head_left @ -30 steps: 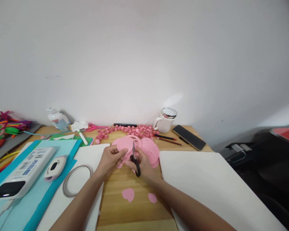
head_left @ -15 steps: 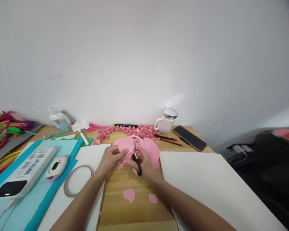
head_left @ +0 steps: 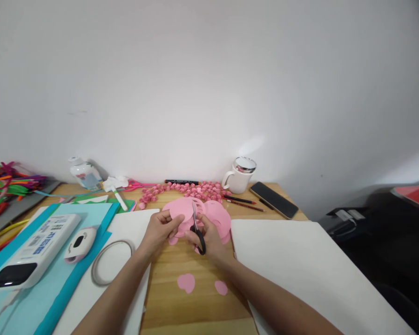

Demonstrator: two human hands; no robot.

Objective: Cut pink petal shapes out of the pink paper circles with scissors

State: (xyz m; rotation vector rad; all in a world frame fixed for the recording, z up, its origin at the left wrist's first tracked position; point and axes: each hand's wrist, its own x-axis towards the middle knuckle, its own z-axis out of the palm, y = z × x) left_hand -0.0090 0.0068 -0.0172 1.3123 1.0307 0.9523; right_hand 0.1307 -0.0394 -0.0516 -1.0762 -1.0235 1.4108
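My left hand (head_left: pixel 162 230) pinches a rounded piece of pink paper (head_left: pixel 182 209) between thumb and fingers. In my right hand (head_left: pixel 209 237) is a pair of scissors (head_left: pixel 199 236) with black handles, its blades pointing away from me at the right edge of that paper. Behind and beneath lie more round pink paper pieces (head_left: pixel 220 216), partly hidden by the hands. Two small pink cut-outs, one notched (head_left: pixel 186 283) and one oval (head_left: pixel 221 287), rest on the wooden table (head_left: pixel 181 311) between my forearms.
Rolled pink paper buds (head_left: pixel 209 188) are heaped near the wall, beside a white mug (head_left: pixel 239 176). A phone (head_left: pixel 274 200) and pencils (head_left: pixel 244 203) lie to the right. White sheets (head_left: pixel 300 260) flank the work spot. A tape roll (head_left: pixel 95 267) and a white device (head_left: pixel 35 251) are at left.
Both hands stay in nearly the same place, with the paper and scissors still held. The scissor blades look slightly closer together; the whole view has shifted a little.
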